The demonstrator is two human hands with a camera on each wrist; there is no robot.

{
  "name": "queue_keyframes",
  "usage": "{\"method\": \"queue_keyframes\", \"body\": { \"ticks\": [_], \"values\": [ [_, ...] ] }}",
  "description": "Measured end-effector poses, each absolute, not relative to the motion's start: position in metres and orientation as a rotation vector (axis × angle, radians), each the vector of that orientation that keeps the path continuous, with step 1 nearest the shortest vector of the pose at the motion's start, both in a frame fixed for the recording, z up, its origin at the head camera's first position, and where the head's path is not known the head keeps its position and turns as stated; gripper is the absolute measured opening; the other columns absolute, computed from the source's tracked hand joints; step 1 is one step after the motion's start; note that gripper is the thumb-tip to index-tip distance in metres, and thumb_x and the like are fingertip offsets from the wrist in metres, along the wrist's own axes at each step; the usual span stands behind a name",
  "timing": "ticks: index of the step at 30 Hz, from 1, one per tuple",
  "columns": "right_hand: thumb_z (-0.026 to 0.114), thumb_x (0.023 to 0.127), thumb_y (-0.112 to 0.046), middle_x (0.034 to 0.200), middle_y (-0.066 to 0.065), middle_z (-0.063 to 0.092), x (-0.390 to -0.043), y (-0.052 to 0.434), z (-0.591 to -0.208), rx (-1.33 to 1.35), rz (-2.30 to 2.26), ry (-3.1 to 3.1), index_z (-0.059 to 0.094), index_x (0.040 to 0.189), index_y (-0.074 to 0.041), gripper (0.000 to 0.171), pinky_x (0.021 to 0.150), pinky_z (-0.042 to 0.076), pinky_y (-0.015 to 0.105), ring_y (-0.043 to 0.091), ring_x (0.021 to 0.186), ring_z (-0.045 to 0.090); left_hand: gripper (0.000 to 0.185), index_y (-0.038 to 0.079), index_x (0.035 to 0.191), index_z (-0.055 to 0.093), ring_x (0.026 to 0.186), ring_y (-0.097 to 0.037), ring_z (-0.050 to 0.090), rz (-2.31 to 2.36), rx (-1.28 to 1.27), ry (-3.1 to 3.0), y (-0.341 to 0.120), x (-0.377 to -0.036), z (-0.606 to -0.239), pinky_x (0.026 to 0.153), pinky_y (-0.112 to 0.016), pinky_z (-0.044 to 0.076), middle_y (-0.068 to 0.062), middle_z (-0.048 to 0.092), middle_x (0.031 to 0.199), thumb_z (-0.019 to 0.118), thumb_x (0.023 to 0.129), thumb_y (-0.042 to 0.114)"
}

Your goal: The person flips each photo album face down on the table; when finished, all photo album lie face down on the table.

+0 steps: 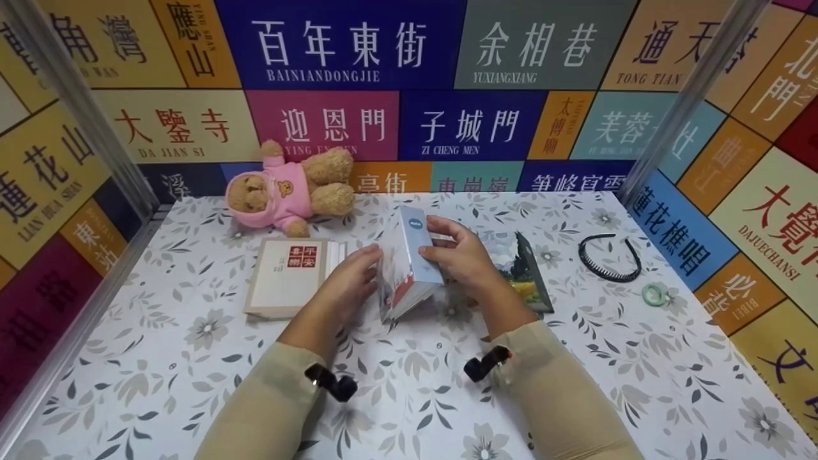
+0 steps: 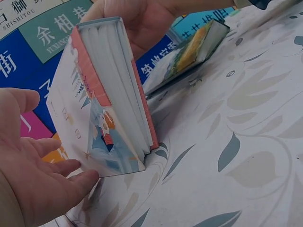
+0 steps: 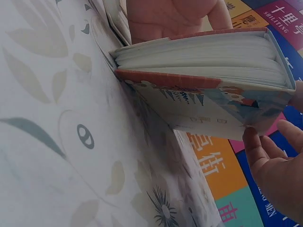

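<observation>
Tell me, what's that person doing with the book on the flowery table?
A person is standing a small book on its edge on the flowery table. The right hand grips it from the top and far side, while the left hand rests open against its cover. A beige book lies to the left, and a book with a painted cover lies to the right. A teddy bear, a black headband and a green ring sit nearby.
</observation>
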State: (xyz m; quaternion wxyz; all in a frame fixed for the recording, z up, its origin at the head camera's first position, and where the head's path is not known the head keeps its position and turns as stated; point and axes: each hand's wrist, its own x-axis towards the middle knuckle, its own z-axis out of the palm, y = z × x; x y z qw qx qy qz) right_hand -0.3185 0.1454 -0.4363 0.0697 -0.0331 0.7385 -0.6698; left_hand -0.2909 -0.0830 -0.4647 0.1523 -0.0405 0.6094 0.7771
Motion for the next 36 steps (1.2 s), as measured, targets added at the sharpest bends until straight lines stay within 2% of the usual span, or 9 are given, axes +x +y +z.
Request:
{"method": "queue_keyframes", "body": {
  "ticks": [10, 17, 23, 36],
  "values": [
    [0.083, 0.091, -0.007, 0.153, 0.003, 0.057, -0.328, 0.156, -0.448, 0.059, -1.814, 2.374, 0.059, 0.152, -0.034, 0.071, 0.115, 0.053, 0.044, 0.025, 0.137, 0.059, 0.065, 0.011, 0.167, 0.035, 0.169, -0.032, 0.014, 2.207, -0.166, 1.845, -0.085, -0.291, -0.465, 0.139, -0.048, 0.012, -0.012, 0.022, 0.180, 0.054, 0.109, 0.031],
    [0.084, 0.089, -0.007, 0.151, 0.006, 0.058, -0.335, 0.162, -0.459, 0.149, -1.712, 2.368, 0.051, 0.158, -0.033, 0.081, 0.112, 0.055, 0.044, 0.028, 0.136, 0.059, 0.066, 0.017, 0.168, 0.035, 0.167, -0.027, 0.019, 2.239, -0.200, 1.822, -0.091, -0.294, -0.466, 0.139, -0.046, 0.014, -0.006, 0.028, 0.178, 0.057, 0.107, 0.031],
    [0.083, 0.090, -0.008, 0.149, 0.011, 0.060, -0.334, 0.160, -0.460, 0.139, -1.595, 2.434, 0.044, 0.163, -0.031, 0.086, 0.114, 0.053, 0.046, 0.032, 0.137, 0.059, 0.065, 0.018, 0.168, 0.036, 0.169, -0.030, 0.014, 2.213, -0.227, 1.872, -0.094, -0.295, -0.462, 0.139, -0.051, 0.010, -0.005, 0.030, 0.178, 0.056, 0.107, 0.032],
    [0.080, 0.093, -0.016, 0.147, 0.011, 0.062, -0.329, 0.156, -0.454, 0.147, -1.513, 2.476, 0.042, 0.164, -0.031, 0.082, 0.117, 0.050, 0.050, 0.033, 0.136, 0.060, 0.064, 0.012, 0.167, 0.036, 0.168, -0.035, 0.015, 2.277, -0.181, 1.870, -0.095, -0.298, -0.465, 0.138, -0.054, 0.009, -0.013, 0.031, 0.176, 0.055, 0.107, 0.023]
  ]
}}
